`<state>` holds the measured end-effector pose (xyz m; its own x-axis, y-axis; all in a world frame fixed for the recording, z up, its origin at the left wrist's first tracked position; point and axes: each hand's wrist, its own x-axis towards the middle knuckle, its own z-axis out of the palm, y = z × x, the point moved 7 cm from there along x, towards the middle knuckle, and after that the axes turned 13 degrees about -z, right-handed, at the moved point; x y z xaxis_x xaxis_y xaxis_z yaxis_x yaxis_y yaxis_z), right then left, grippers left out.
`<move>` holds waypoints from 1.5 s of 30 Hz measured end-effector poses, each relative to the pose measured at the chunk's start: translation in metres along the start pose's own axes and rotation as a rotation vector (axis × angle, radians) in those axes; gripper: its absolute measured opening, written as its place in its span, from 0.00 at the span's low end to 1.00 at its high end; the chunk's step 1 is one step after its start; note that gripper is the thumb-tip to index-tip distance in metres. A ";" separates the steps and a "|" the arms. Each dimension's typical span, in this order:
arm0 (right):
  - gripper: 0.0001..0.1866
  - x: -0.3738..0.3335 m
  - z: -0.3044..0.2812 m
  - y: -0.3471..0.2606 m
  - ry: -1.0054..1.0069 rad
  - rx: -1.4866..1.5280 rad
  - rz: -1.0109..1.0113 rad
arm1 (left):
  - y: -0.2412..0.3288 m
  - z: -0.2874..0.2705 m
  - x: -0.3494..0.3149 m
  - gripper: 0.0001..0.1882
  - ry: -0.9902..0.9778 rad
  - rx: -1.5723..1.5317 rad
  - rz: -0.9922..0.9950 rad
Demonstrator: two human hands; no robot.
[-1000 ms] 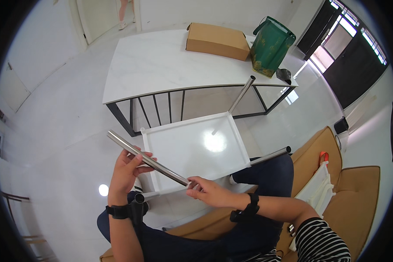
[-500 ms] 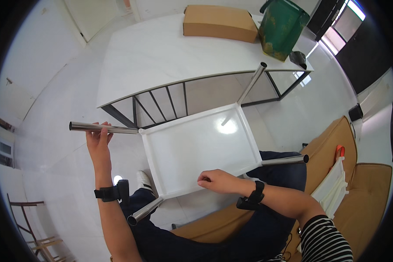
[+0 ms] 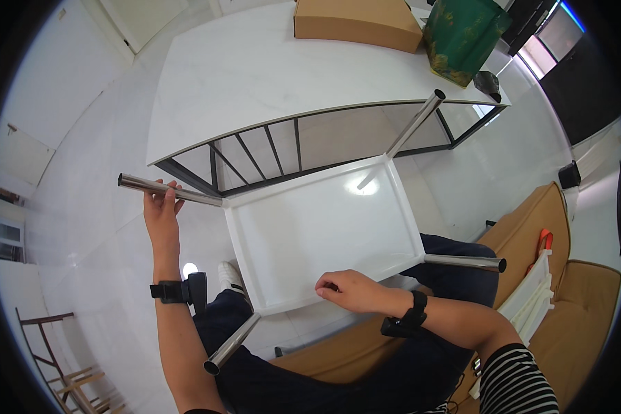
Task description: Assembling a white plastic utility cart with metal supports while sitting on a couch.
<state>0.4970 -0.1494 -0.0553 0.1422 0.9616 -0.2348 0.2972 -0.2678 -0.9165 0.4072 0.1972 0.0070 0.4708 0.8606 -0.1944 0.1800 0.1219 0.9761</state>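
A white rectangular panel with a raised rim (image 3: 328,238) lies upturned before me, a chrome tube leg rising from each corner. My left hand (image 3: 163,207) is wrapped round the far-left leg (image 3: 132,182), part way along it. Over the panel's near edge, my right hand (image 3: 352,290) hangs in a loose fist, with nothing visible in it. The far-right leg (image 3: 415,124) points up and away. The near-right leg (image 3: 466,261) reaches out over my thigh, and the near-left leg (image 3: 231,343) leans toward me.
Beyond the panel stands a white table (image 3: 221,90) on a dark metal frame. A cardboard box (image 3: 359,24) and a green bin (image 3: 462,41) stand on it. A brown sofa (image 3: 590,303) with a white bag (image 3: 531,297) is at my right. A wooden rack (image 3: 69,372) stands at lower left.
The view has shifted slightly, and the table, box and bin sit higher in it. My left hand still grips the far-left leg, which has tilted a little. My right hand stays curled.
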 end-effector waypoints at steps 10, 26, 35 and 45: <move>0.13 -0.001 -0.004 -0.015 -0.006 0.020 -0.021 | -0.010 0.002 0.011 0.19 -0.006 0.007 0.003; 0.13 -0.013 -0.013 -0.025 0.000 0.018 -0.084 | -0.004 0.045 -0.020 0.13 0.001 0.263 0.184; 0.12 -0.012 -0.015 -0.038 0.022 0.080 -0.125 | -0.008 0.045 -0.020 0.16 0.011 0.285 0.210; 0.12 -0.017 -0.016 -0.038 0.059 0.071 -0.107 | -0.011 0.052 -0.021 0.14 0.002 0.393 0.221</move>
<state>0.4978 -0.1569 -0.0110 0.1696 0.9785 -0.1171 0.2460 -0.1571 -0.9565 0.4401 0.1519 -0.0043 0.5331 0.8459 0.0157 0.3894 -0.2618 0.8831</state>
